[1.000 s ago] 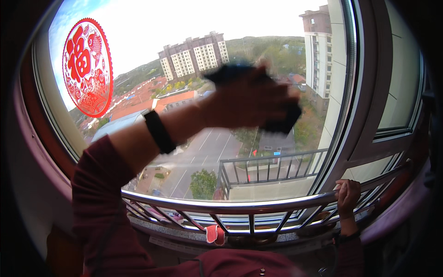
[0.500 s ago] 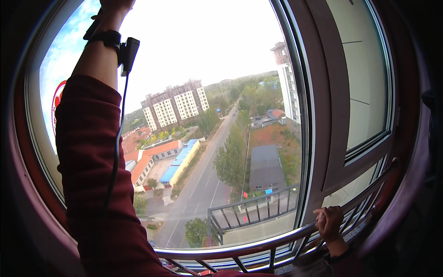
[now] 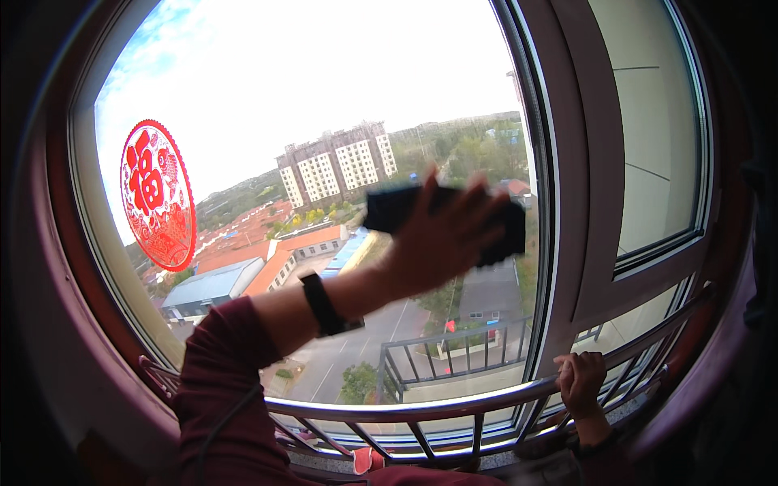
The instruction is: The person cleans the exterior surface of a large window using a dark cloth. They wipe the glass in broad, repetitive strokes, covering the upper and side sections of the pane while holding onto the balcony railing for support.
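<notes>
In front of the large window pane (image 3: pixel 267 89), my left hand (image 3: pixel 442 235) presses a dark cloth (image 3: pixel 506 223) with its fingers spread, blurred by motion. The cloth shows on both sides of the hand, around the pane's middle right. A black strap circles that wrist, below it a maroon sleeve. At the lower right my right hand (image 3: pixel 582 385) has its fingers curled over the metal railing (image 3: pixel 478 411); part of its grip is hidden.
A round red paper decoration (image 3: pixel 159 194) is on the pane's left side. The brown window frame (image 3: pixel 583 202) stands at the right, beside a second pane (image 3: pixel 656 146). A red-and-white item (image 3: pixel 367 460) lies low behind the railing. Outside are a road and buildings far below.
My left hand has come down from the pane's upper left to its middle right with the dark cloth, uncovering the red decoration. My right hand remains at the railing. The view has shifted slightly.
</notes>
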A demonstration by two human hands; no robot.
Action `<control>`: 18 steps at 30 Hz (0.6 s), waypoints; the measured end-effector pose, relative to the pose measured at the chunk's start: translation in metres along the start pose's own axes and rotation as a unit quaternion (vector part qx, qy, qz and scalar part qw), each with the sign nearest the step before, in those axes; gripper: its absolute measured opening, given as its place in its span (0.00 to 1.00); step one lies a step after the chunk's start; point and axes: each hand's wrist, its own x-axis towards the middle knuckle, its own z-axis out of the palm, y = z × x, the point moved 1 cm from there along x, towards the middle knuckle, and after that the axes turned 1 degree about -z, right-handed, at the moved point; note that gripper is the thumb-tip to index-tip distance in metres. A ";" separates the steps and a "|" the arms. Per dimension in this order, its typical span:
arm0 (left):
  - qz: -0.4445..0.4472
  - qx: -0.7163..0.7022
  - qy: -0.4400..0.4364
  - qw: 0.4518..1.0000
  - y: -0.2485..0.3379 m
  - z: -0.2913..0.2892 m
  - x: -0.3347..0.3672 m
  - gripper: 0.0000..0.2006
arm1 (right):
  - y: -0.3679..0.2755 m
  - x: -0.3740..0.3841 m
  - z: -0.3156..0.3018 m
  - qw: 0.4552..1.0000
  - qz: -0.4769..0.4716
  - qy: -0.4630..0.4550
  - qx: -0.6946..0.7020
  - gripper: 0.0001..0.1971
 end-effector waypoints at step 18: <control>0.019 0.146 0.110 0.983 -0.134 -0.028 0.129 0.25 | 0.002 0.003 -0.008 0.999 -0.028 -0.010 0.037 0.04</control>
